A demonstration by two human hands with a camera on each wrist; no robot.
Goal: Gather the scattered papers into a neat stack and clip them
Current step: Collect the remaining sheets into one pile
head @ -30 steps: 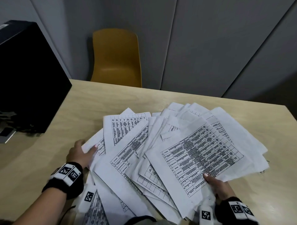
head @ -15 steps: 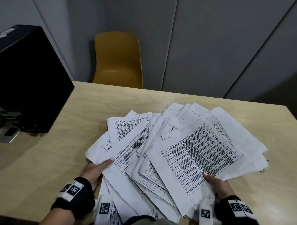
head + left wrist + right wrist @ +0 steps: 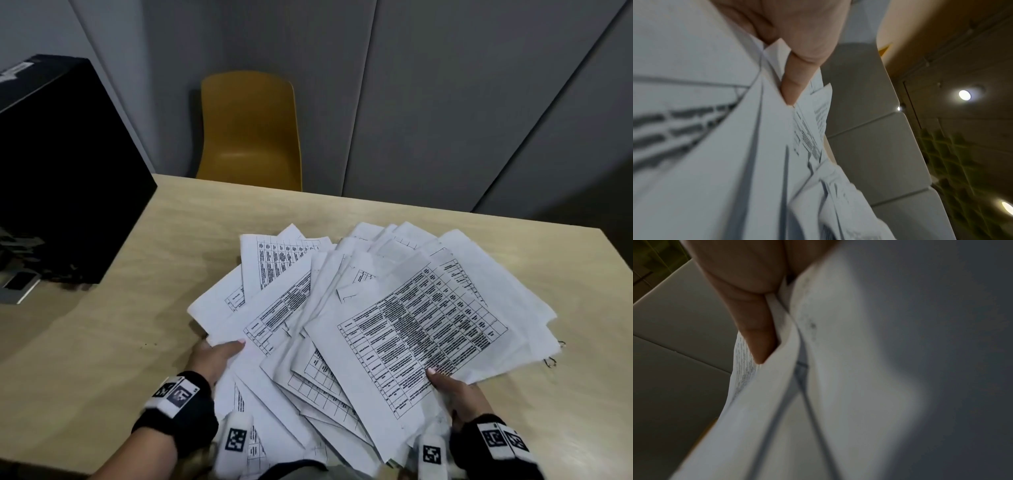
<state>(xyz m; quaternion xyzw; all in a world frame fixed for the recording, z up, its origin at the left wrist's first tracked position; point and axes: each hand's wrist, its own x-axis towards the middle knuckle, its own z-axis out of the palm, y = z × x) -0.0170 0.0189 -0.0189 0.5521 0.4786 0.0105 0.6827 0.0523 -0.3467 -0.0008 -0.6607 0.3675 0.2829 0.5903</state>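
Note:
A loose fan of white printed papers (image 3: 394,318) lies spread over the middle of the wooden table (image 3: 102,359). My left hand (image 3: 219,354) grips the fan's near-left edge, thumb on top and fingers hidden beneath. In the left wrist view the thumb (image 3: 795,81) presses down on the sheets (image 3: 715,146). My right hand (image 3: 452,387) pinches the near-right corner of the top sheets, thumb on the printed table. The right wrist view shows that thumb (image 3: 756,331) against the paper edges (image 3: 838,369). Two small dark wire shapes (image 3: 550,361) lie at the pile's right edge, too small to identify.
A black box-like machine (image 3: 61,164) stands on the table's left side. A mustard-yellow chair (image 3: 250,130) sits behind the far table edge against grey wall panels. Bare tabletop shows left of the papers and along the right edge.
My left hand slid from the far-left side of the pile toward me and now grips the near-left edge. The left sheets have shifted inward. The right hand has kept its hold.

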